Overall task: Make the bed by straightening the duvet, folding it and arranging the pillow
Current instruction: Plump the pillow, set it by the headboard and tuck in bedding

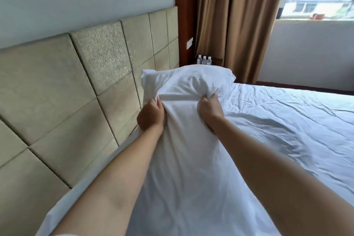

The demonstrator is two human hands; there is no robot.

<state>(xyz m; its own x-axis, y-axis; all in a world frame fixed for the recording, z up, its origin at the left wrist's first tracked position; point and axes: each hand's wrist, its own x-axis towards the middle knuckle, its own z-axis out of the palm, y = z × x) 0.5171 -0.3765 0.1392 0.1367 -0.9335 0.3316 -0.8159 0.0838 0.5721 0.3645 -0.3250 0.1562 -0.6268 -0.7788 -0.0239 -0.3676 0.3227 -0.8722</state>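
White pillow (188, 82) bunched between left hand (151, 116), right hand (209, 108)

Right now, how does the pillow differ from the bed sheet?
The pillow is puffed up and gripped by the left hand and right hand; the sheet lies flat, ungripped. The pillow sits by the headboard; the sheet spreads across the bed. Both are white and wrinkled.

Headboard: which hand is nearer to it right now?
Left. The left hand grips the white pillow on the side next to the padded headboard; the right hand grips the pillow's other side, out over the bed.
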